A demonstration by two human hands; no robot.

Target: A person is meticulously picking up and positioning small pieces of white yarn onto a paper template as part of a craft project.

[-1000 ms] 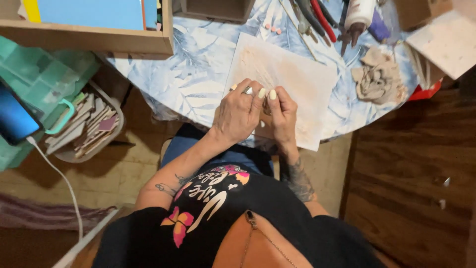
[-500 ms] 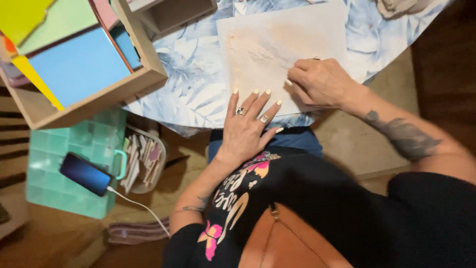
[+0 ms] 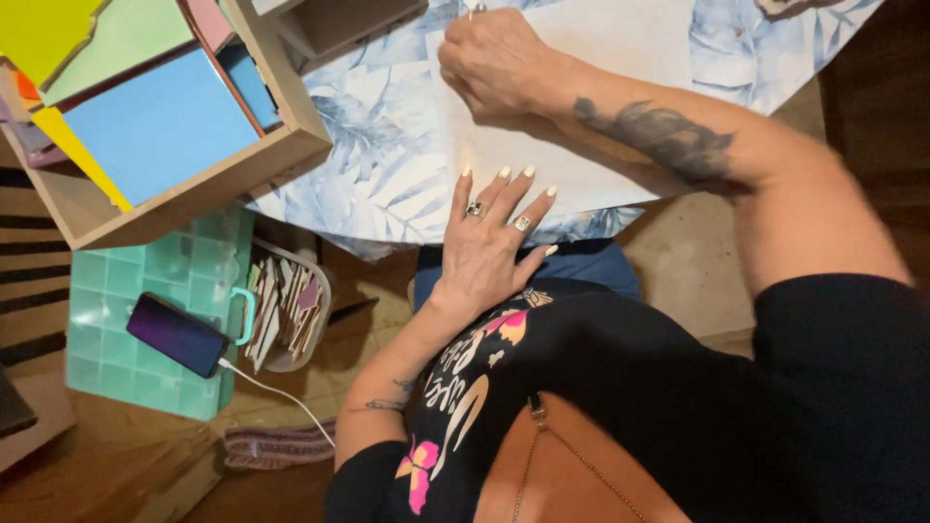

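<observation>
Two hands on paper sheet (image 3: 620, 107): left hand (image 3: 489, 247) being pressed flat, open, at near edge; right hand (image 3: 494, 63) being clenched farther up, contents hidden. Sheet on table (image 3: 387, 165), overhanging; creasing or slipping likely under uneven pressure.

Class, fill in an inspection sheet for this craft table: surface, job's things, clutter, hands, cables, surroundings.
Surface: round table with a blue leaf-print cloth.
Job's things: pale paper sheet lying flat on the cloth.
Clutter: wooden box of coloured sheets on the table edge.
Hands: left hand flat at the sheet's near edge; right hand closed on the sheet.
Cables: white cable plugged into a phone.
Surroundings: green case, wooden floor.
</observation>
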